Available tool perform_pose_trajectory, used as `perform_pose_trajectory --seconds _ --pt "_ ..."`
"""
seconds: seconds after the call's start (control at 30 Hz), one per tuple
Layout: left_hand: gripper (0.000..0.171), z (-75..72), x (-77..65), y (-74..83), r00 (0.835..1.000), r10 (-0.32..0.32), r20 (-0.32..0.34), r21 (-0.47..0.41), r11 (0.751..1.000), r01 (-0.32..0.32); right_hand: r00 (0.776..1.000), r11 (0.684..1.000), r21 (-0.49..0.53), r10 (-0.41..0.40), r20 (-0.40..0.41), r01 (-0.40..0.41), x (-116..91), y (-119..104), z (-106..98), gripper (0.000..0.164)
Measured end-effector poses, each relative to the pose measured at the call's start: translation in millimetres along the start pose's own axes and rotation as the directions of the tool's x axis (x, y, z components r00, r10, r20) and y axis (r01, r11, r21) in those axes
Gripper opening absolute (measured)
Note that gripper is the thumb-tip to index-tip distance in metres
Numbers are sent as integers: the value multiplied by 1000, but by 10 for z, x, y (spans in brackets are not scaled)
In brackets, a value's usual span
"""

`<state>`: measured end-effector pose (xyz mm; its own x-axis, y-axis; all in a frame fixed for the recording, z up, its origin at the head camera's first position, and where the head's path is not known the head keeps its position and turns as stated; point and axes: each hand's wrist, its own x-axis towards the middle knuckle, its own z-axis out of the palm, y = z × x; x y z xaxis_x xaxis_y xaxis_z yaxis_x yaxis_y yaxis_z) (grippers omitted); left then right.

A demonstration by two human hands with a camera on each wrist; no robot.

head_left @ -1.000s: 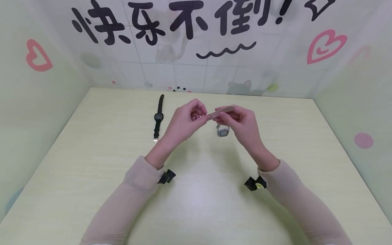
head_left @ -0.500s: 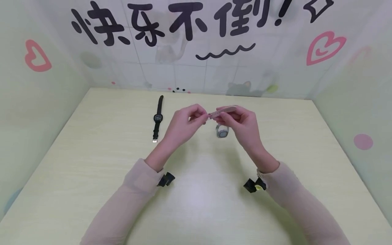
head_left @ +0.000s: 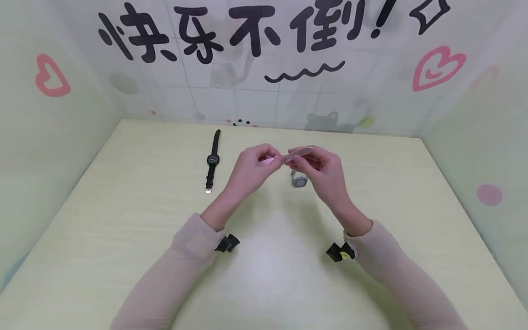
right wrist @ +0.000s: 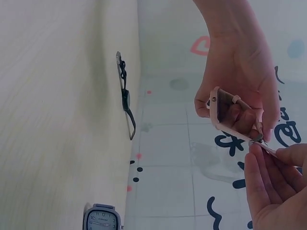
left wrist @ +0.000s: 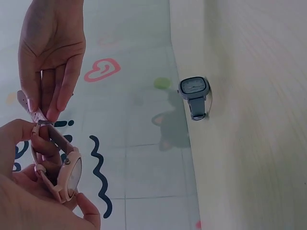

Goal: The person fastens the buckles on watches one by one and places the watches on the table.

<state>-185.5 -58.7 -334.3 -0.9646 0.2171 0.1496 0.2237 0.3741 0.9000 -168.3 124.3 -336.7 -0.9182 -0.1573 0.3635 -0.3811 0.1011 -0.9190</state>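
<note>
Both hands hold a pink wristwatch (left wrist: pixel 71 176) in the air above the table. Its strap is bent into a loop, and the metal buckle (left wrist: pixel 44 123) sits between the hands. My left hand (head_left: pixel 253 166) grips the buckle side, fingers curled inside the loop around the case. With thumb and fingers, my right hand (head_left: pixel 325 170) pinches the free strap end (head_left: pixel 301 153), which passes at the buckle; how far through it is cannot be told. Behind the right hand, a grey watch (head_left: pixel 299 179) stands on the table with its strap closed.
A black watch (head_left: pixel 213 159) lies stretched out flat on the pale table (head_left: pixel 123 192), left of the hands. A printed wall (head_left: pixel 255 101) rises along the table's back edge, with side walls to the left and right. Small black cameras (head_left: pixel 227 243) hang at both wrists.
The hands have come slightly closer together and a little lower in the head view. More of the pink watch shows beside the left fingers. The grey and black watches stay in place.
</note>
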Motion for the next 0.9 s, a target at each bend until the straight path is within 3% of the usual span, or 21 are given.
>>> perform_pose_trajectory --seconds 0.33,0.47,0.67,0.9 --pt "11 -3 2 -4 1000 -15 8 33 999 14 1000 1000 -25 15 6 -15 -33 37 -11 22" --pt "8 5 10 -16 1000 10 -23 53 999 -9 1000 998 -67 -1 6 2 -41 35 -9 23" --pt "8 13 14 -22 997 56 -57 152 987 -47 1000 995 -96 1 16 1 -47 26 -15 23" --pt "15 -12 2 -25 999 35 -10 214 976 -32 999 992 -127 -1 46 7 -33 65 -45 22"
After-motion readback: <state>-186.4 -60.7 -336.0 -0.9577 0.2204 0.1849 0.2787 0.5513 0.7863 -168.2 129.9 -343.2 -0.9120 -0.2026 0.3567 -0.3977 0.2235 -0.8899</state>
